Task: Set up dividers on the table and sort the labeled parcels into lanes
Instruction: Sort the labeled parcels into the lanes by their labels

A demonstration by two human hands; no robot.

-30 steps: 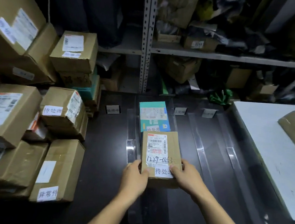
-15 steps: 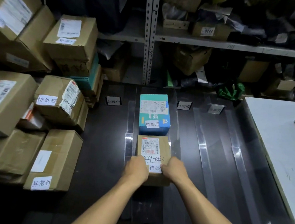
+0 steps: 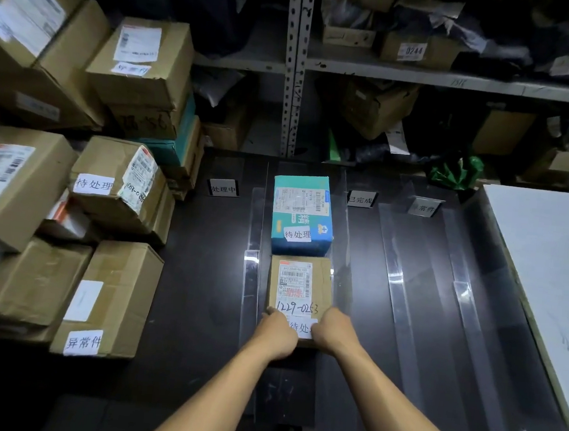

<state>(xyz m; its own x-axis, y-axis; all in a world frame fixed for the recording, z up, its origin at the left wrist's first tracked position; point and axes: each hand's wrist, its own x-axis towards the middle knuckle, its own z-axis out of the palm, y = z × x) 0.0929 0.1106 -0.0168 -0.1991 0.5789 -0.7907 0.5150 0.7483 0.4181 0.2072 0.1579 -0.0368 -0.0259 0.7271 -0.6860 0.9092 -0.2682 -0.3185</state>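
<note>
Head view:

- Brown parcel (image 3: pixel 299 287): small cardboard carton with a shipping label, handwritten "1229-0253" and a white 待处理 sticker. It lies flat on the dark tabletop (image 3: pixel 202 277), mid-width, in the lane between two clear dividers, its far end touching or just short of the teal parcel (image 3: pixel 302 213). Judged light and stiff, with slick tape; best taken by the two long sides or pushed from the near end.
- Left hand (image 3: pixel 277 335): at the parcel's near left corner, fingers curled on that end; whether they grip or only press I cannot tell for certain.
- Right hand (image 3: pixel 333 329): at the near right corner, fingers bent over the top edge, partly covering the sticker.
- Teal parcel: same lane, toward the tabletop's far edge, also stickered 待处理; it blocks further forward travel.
- Clear dividers (image 3: pixel 398 280): thin transparent strips running near-to-far; likely light and easily nudged by a sliding carton.
- Lane signs: 处理中 (image 3: pixel 223 188), 已完成 (image 3: pixel 361 199), a third (image 3: pixel 423 208) blurred, along the far edge.
- Unsorted cartons (image 3: pixel 110 298): stacked at the left edge, stickers 待处理 and 异常件.
- White board (image 3: pixel 547 265): at the right edge.
- Shelving (image 3: pixel 426 77): behind, crowded with packages.
</note>
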